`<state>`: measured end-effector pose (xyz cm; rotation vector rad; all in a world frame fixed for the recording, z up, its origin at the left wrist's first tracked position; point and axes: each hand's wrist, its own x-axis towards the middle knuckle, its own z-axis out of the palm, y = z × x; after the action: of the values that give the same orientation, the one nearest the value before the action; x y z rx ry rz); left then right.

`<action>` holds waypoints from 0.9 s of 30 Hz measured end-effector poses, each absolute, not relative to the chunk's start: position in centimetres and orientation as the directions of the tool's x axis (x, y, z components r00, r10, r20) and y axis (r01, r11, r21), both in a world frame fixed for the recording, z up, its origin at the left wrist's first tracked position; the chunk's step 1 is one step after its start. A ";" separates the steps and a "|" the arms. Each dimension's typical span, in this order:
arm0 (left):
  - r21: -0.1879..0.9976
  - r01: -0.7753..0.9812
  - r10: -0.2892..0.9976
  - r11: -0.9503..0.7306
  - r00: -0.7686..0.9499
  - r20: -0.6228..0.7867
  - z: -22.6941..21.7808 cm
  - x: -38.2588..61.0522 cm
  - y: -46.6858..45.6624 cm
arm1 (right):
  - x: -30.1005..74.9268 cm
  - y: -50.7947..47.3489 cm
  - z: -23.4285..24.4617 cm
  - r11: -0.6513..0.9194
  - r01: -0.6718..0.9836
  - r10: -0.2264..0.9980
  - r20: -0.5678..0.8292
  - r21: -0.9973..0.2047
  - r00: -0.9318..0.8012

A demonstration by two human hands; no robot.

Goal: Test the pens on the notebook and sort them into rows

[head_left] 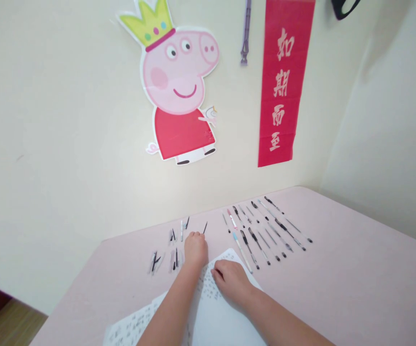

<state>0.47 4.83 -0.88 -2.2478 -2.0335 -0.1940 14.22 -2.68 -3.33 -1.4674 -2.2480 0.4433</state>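
Observation:
My left hand (196, 249) reaches to the far part of the pink table, its fingers curled down and closed. What they hold, if anything, is hidden beneath the hand. Just beyond its right side is a thin black pen part (205, 227). My right hand (231, 278) rests in a loose fist on the written sheets of paper (215, 317), and no object shows in it. Left of my left hand lie small groups of pen pieces, among them dark pieces (154, 262) and clear ones (181, 230). Pens and refills (259, 244) fan out in two rows to the right.
The pink table (355, 278) meets the wall behind the pens. On the wall are a cartoon pig cutout (184, 132), a red banner with characters (287, 96) and a hanging purple strap (246, 33). A wooden floor (13, 324) shows at the lower left.

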 end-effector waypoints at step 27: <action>0.714 0.699 0.987 -0.035 -0.090 0.136 -0.5 0.0 6.0 | 14.5 -1.2 -4.2 0.298 0.535 0.952 0.205 -0.790 -0.227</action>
<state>-0.04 6.05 -0.45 -2.3425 -2.4193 -1.2143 14.54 -1.17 -4.20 -1.3279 -1.8770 0.7677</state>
